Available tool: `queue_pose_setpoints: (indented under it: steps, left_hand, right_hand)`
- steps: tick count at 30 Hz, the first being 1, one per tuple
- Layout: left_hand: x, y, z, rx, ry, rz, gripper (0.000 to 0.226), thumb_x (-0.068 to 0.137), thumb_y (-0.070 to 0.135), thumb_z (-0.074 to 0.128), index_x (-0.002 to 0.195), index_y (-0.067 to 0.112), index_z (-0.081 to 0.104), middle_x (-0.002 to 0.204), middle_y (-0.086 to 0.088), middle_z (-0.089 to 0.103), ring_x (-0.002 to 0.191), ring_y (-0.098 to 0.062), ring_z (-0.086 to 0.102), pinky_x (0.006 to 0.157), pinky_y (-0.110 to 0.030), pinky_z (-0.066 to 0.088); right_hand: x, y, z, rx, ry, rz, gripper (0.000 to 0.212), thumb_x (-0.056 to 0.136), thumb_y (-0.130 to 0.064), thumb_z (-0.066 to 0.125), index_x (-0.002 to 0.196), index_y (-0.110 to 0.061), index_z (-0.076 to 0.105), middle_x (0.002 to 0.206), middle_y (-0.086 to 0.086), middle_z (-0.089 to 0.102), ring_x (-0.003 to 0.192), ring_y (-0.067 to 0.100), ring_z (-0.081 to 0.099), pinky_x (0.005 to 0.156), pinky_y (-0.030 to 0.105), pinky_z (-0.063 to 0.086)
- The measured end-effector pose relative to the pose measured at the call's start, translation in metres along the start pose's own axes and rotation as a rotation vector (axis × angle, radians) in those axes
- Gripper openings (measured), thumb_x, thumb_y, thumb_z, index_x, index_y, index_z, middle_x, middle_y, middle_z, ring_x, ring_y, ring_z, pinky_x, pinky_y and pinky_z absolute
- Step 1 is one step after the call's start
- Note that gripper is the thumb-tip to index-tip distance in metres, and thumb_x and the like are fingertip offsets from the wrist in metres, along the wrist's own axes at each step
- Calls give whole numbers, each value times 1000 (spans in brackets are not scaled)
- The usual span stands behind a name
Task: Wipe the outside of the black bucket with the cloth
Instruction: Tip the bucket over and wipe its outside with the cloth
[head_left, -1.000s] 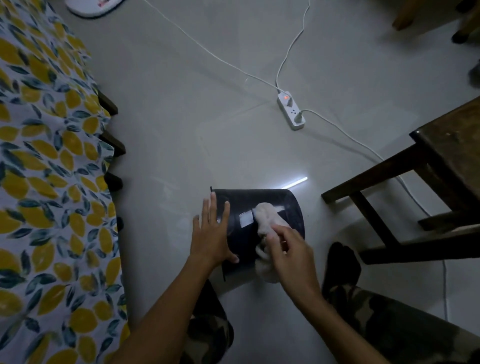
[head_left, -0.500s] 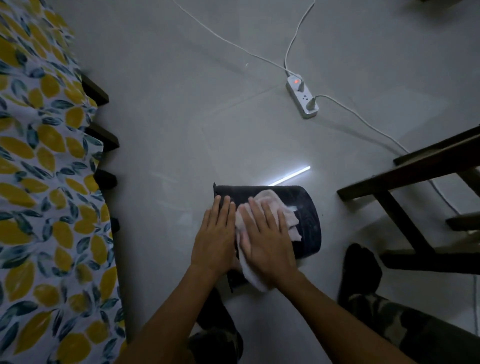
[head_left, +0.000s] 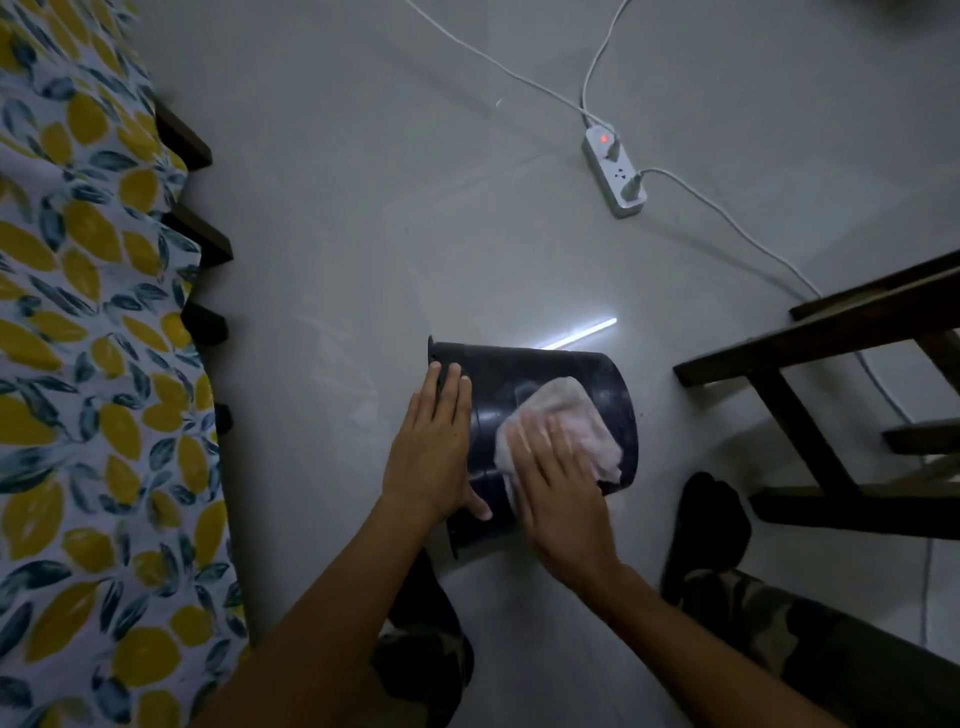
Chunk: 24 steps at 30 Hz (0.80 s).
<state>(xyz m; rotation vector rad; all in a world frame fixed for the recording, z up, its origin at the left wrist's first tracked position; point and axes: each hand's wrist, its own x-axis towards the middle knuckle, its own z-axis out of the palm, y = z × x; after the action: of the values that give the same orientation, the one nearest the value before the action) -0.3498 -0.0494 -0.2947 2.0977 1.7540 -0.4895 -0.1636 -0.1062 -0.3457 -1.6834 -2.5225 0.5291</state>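
since half a second ago the right hand (head_left: 558, 499) has slid the cloth (head_left: 563, 421) toward three o'clock, fingers flat and spread on it, while the left hand (head_left: 434, 441) lies open, steadying the black bucket (head_left: 524, 374) lying on its side on the floor (head_left: 363, 234).

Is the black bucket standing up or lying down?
Lying down. The black bucket rests on its side on the floor, rim toward the left hand, base to the right.
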Motion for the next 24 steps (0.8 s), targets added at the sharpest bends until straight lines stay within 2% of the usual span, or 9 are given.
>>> queue_pose_setpoints:
  steps: [2,4,6,8,10,13,17,20,24]
  left_hand:
    - [-9,4,6,15,28,5,162,47,86,75,159,4,-8,167,-17,-18,151,-36,-24,125,-46,-4]
    - [-17,10,8,20,44,-2,162,46,86,75,160,3,-5,167,-18,-14,152,-36,-22,125,-46,-3]
    - [-23,15,6,-1,35,-23,163,45,85,77,159,3,-8,167,-16,-17,152,-35,-22,124,-44,-5]
    - [-22,16,3,-15,33,-42,163,47,82,78,159,5,-11,167,-14,-20,152,-34,-23,123,-43,-8]
    - [-15,14,-2,-24,37,-42,163,46,81,80,159,5,-11,167,-14,-19,152,-33,-22,125,-44,-5]
    - [-10,11,-3,-26,20,-42,163,47,79,81,159,5,-10,167,-15,-18,152,-34,-22,126,-47,0]
    - [-18,14,5,11,13,-40,161,49,83,78,159,4,-11,166,-17,-20,151,-36,-23,126,-48,4]
    - [-14,10,-1,-8,31,-29,163,46,83,79,160,5,-7,168,-15,-15,153,-33,-20,125,-45,-1]
    - [-9,8,-11,-28,-6,-40,162,47,81,80,159,8,-12,167,-12,-21,152,-31,-24,122,-45,-8]
  right_hand:
    - [31,-1,-9,35,-19,-51,63,109,-40,27,167,-16,20,174,11,17,162,29,15,128,55,20]
    - [76,8,-17,73,-12,48,56,110,-43,25,159,-21,35,165,8,40,154,28,35,126,52,27]
    - [113,26,-33,124,18,233,51,110,-46,20,136,-23,57,134,3,65,128,24,59,114,48,41]
    - [117,48,-40,111,71,331,49,110,-44,20,119,-23,64,113,1,70,111,22,65,105,43,44]
    - [86,67,-33,19,160,361,47,111,-36,28,133,-16,63,129,9,69,124,28,62,112,43,41]
    - [11,42,-10,-159,134,219,55,112,-28,32,160,-1,33,165,25,35,154,41,32,124,55,28]
    - [10,-17,0,28,-40,-81,64,109,-40,27,167,-13,15,175,13,13,162,31,11,126,57,23]
    - [68,-11,-17,99,28,38,57,108,-42,30,161,-20,35,168,8,36,156,26,31,126,51,27]
    - [110,35,-36,149,105,273,45,109,-44,25,129,-23,59,125,0,66,119,18,60,109,44,47]
